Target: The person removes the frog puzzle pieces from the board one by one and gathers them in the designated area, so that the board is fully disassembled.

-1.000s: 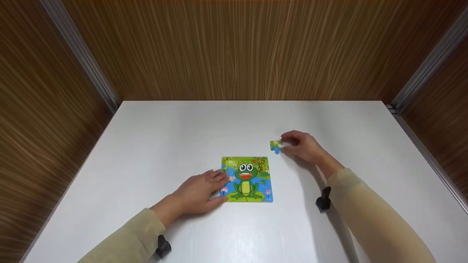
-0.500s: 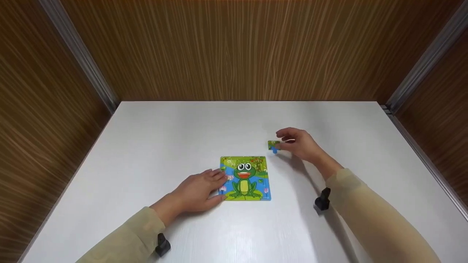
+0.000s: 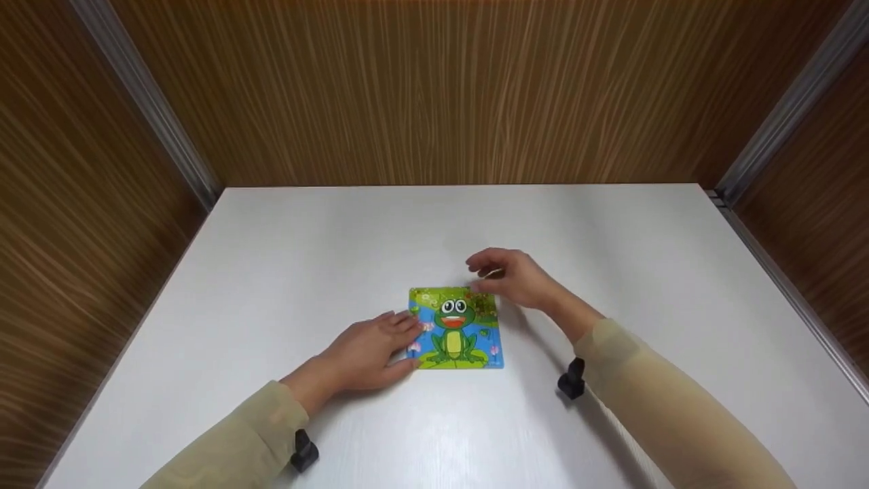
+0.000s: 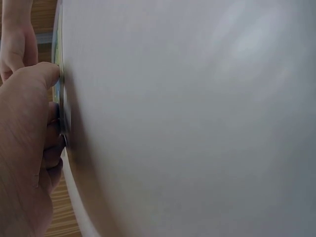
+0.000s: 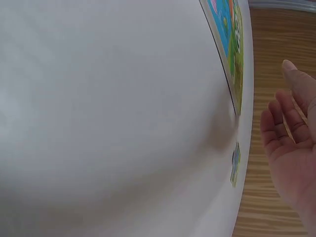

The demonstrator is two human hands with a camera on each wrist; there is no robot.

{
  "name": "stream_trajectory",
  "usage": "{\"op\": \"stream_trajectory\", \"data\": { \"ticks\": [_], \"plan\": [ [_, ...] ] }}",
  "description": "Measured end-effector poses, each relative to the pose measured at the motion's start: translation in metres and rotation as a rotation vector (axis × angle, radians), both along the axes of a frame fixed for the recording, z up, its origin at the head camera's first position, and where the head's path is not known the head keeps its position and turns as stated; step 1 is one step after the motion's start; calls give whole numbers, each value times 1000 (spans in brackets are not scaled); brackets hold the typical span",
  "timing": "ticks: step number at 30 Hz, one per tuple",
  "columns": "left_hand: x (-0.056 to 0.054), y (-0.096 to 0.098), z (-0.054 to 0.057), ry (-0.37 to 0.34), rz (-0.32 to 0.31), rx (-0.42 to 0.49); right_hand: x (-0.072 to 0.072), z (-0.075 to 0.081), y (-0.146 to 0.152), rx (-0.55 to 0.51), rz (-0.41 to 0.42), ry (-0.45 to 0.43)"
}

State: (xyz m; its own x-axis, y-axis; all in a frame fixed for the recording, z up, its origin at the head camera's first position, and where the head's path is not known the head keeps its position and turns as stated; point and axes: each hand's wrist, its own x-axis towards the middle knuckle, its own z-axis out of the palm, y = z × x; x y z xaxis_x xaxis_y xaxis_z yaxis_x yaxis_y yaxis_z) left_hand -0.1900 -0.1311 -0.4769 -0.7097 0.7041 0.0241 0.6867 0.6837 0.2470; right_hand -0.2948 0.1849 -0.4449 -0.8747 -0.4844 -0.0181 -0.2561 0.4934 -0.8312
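Note:
In the head view a square frog jigsaw puzzle (image 3: 453, 343) lies on the white table. My left hand (image 3: 370, 350) rests against its left side, fingers laid over the edge and thumb at the lower left corner. The left wrist view shows that thumb (image 4: 47, 74) right at the board's edge. My right hand (image 3: 519, 275) hovers over the puzzle's upper right corner, fingers loosely bent and holding nothing. In the right wrist view a loose puzzle piece (image 5: 235, 164) lies on the table beyond the board's corner, apart from the right hand; in the head view the hand hides it.
The white table (image 3: 305, 251) is bounded by wood-grain panels (image 3: 434, 95) at the back and both sides. Metal strips run along the side corners. A black device (image 3: 571, 378) sits at the right wrist, and another black device (image 3: 304, 450) at the left.
My right hand has let go of the small puzzle piece and moved left and slightly nearer, over the puzzle's upper right corner. The left hand stays on the puzzle's left side.

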Motion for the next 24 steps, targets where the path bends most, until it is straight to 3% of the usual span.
{"op": "stream_trajectory", "data": {
  "ticks": [9, 17, 24],
  "plan": [
    [2, 0, 1, 5, 8, -3, 4, -14, -18, 12, 60, -6],
    [0, 3, 0, 17, -4, -21, 4, -23, -17, 45, 52, -47],
    [2, 7, 6, 0, 0, -55, 5, -25, -20, 83, 64, -74]
  ]
}}
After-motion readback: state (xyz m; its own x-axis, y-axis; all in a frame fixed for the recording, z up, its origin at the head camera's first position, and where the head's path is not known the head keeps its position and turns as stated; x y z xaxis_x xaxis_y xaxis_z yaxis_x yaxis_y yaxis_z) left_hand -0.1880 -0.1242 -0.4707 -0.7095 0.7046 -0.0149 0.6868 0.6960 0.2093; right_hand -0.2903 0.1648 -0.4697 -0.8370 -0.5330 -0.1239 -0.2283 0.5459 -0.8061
